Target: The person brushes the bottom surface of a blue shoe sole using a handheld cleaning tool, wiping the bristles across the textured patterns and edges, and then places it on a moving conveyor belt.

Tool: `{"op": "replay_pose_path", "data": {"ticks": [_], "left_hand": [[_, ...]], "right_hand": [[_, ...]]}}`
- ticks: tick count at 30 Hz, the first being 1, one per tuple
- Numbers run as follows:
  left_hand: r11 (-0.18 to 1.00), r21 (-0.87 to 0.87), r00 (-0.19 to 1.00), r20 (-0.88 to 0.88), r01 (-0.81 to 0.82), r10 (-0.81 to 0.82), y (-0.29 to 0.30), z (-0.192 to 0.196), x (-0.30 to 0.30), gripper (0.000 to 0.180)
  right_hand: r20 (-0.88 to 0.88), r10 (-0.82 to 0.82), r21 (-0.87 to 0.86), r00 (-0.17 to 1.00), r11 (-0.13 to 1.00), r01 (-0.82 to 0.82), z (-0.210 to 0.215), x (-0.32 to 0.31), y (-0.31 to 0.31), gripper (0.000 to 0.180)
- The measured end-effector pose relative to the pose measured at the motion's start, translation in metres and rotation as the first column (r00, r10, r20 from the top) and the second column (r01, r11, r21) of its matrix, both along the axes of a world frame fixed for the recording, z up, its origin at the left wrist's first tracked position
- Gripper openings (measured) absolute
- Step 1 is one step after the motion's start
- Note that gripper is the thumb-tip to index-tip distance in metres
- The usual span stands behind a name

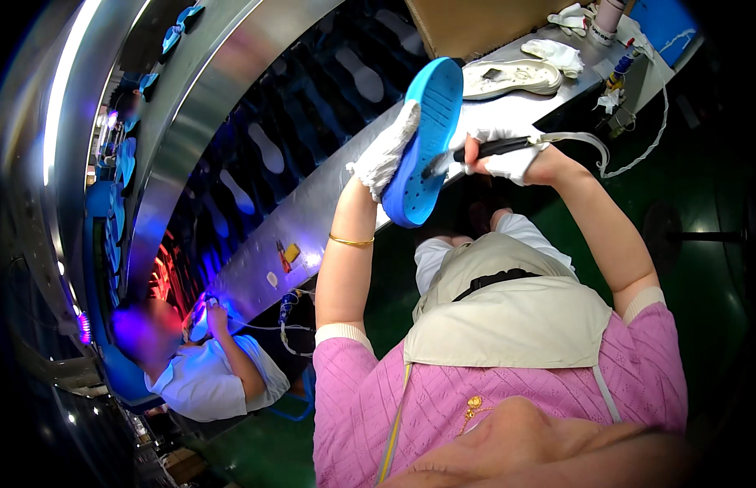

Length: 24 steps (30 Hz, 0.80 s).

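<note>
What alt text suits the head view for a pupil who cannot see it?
A gloved left hand holds a blue shoe sole; the right hand holds a brush-like tool at its surface. A white shoe piece lies on the metal bench; another person is at left.

One head-worn fisheye looks steeply down, close over the pink knitted top (353, 407) and beige cloth apron (508, 325). It takes in the white-gloved left hand (390, 150) and white-gloved right hand (501, 154) at middling range, above centre. The long grey metal workbench (300, 220) crosses diagonally beyond; the silver metal housing (203, 89) bows toward the left rim.
</note>
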State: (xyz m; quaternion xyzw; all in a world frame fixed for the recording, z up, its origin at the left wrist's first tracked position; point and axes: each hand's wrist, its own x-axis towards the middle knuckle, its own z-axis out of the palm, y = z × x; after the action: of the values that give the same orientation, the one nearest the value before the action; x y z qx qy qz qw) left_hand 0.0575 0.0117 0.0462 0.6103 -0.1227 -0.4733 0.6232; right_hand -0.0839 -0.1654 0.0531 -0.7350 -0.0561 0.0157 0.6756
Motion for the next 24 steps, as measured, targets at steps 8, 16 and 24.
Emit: {"op": "replay_pose_path", "data": {"ticks": [8,16,24], "left_hand": [[0.878,-0.401,0.958,0.000,-0.263,0.287,0.024,0.009,0.004,0.069],[0.659,-0.672,0.766,-0.603,-0.338,-0.222,0.050,-0.042,-0.001,0.076],[0.686,-0.595,0.820,-0.573,-0.418,0.003,0.007,-0.049,-0.080,0.057]], "right_hand": [[0.021,0.052,0.006,0.998,0.999,-0.052,0.016,-0.006,-0.010,0.010],[0.171,-0.177,0.124,0.969,0.980,0.157,0.004,-0.010,0.012,0.016],[0.432,-0.439,-0.013,0.788,0.870,0.492,-0.015,0.006,0.019,0.017]]}}
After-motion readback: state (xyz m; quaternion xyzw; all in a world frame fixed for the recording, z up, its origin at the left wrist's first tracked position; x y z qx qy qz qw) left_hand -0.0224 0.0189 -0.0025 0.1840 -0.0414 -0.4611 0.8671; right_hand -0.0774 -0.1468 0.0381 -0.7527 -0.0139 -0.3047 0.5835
